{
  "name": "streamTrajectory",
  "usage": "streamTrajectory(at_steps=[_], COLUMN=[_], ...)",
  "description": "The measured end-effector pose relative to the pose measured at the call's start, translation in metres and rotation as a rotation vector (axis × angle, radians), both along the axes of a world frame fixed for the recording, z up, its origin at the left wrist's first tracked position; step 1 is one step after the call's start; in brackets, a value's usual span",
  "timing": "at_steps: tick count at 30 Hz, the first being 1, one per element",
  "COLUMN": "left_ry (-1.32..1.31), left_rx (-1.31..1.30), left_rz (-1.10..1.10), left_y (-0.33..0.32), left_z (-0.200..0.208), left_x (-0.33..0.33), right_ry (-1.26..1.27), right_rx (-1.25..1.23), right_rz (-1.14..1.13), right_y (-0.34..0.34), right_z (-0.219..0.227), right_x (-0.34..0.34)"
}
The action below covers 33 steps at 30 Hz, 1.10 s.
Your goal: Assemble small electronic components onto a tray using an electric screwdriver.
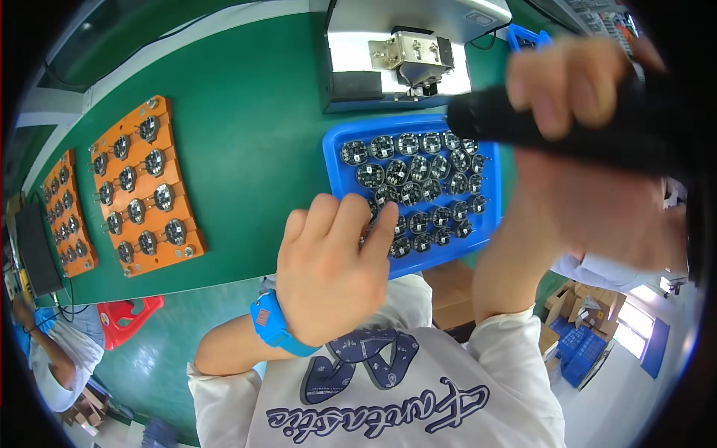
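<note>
A blue tray [332, 160] holds rows of small round circuit boards [411, 194], black with silvery parts. Over the tray's near left corner is my left hand [328, 250], its fingers curled down and a blue wrist strap on its wrist. Dark board edges show between its thumb and index finger; whatever its fingertips pinch is hidden. My right hand [575, 89] is raised at the upper right, very near the camera and blurred. Its fingers wrap over a thick black bar-like thing [515, 119], whose kind I cannot make out.
Two orange fixture plates [187, 231] carrying round boards lie on the green table [239, 134] at left. Behind the tray stands a machine [418, 56] with a metal head. At lower left are a red stool [128, 321] and a co-worker's arm [56, 351]. Cartons [590, 302] and blue crates [579, 355] sit at lower right.
</note>
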<state>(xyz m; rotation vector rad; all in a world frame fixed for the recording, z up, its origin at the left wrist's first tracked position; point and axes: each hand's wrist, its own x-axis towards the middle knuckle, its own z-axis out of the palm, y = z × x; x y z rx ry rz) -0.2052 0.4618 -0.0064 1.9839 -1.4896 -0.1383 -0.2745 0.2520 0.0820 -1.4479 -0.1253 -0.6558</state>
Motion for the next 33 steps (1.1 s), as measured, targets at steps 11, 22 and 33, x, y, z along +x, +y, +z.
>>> streamTrajectory(at_steps=[11,22,33], left_ry=[0.014,0.037,-0.009], left_rx=[-0.011,0.11,0.079], left_rz=[-0.08,-0.097,-0.062], left_y=[-0.012,-0.021,-0.026], left_z=[-0.005,-0.003,-0.002], left_x=[-0.013,-0.014,-0.01], right_ry=[0.086,0.103,0.054], right_rx=[0.066,0.091,0.084], right_rz=[-0.113,-0.162,-0.126], right_y=[0.028,0.04,0.028], right_z=[-0.019,-0.023,-0.043], right_x=[-0.019,-0.041,-0.032])
